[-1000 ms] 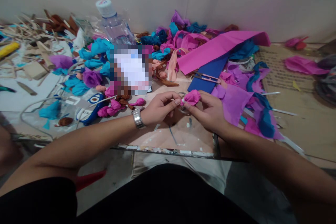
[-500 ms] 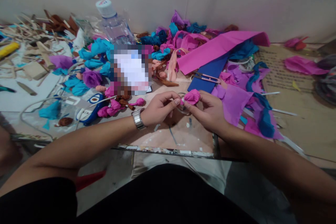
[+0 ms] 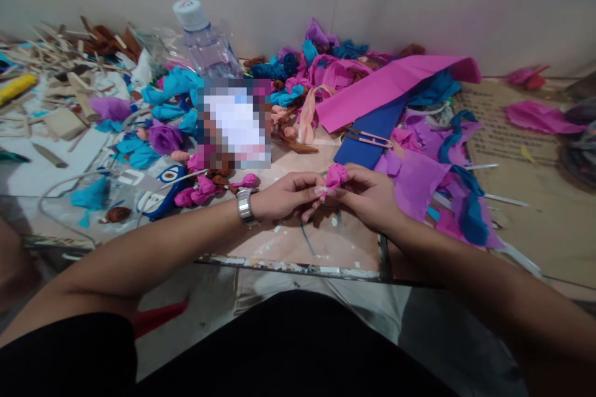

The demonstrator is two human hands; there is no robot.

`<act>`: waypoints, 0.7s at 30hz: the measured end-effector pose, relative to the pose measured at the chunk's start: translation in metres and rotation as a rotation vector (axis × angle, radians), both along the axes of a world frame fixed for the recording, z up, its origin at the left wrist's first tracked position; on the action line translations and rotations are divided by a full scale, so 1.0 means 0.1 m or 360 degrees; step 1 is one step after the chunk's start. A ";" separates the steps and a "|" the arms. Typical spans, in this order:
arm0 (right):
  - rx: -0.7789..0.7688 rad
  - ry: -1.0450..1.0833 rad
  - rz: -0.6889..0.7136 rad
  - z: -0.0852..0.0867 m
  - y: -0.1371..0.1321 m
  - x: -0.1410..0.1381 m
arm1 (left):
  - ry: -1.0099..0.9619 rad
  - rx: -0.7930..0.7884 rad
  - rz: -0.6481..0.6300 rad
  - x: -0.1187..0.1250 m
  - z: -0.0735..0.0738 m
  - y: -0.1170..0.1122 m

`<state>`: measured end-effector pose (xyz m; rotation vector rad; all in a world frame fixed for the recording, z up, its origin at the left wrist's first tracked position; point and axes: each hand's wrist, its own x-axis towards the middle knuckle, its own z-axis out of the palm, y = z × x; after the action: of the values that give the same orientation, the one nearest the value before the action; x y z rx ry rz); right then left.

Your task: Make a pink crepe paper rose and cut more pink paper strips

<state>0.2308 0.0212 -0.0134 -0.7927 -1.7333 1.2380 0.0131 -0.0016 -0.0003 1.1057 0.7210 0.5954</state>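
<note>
A small pink crepe-paper flower [image 3: 336, 176] is held between both hands above the front of the table. My left hand [image 3: 293, 194], with a metal watch on the wrist, pinches the flower's narrow base. At its right side, my right hand [image 3: 370, 193] has thumb and fingers closed on the bloom and base. A bit of white shows at the base where the fingertips meet; what it is I cannot make out. Pink thread snips [image 3: 367, 138] lie just beyond the right hand on a dark blue paper sheet [image 3: 351, 154].
A blurred-out phone [image 3: 235, 127] and a plastic bottle [image 3: 209, 49] stand behind the left hand. Crumpled paper flowers [image 3: 165, 136] crowd the left. A folded pink paper strip [image 3: 395, 90], purple scraps [image 3: 419, 180] and cardboard [image 3: 535, 198] lie right. Wood pieces [image 3: 65, 124] are far left.
The pink flower has tipped from lying sideways to more upright, its base now pointing down. Both hands have shifted slightly, still closed on it.
</note>
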 end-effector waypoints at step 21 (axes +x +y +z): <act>0.0020 0.0127 0.0289 -0.02 0.05 0.03 | 0.0112 -0.0137 -0.0041 -0.06 -0.01 0.01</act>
<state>0.2336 0.0266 -0.0156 -0.5809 -1.7765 1.3589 0.0072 -0.0009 -0.0012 1.0588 0.7853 0.5011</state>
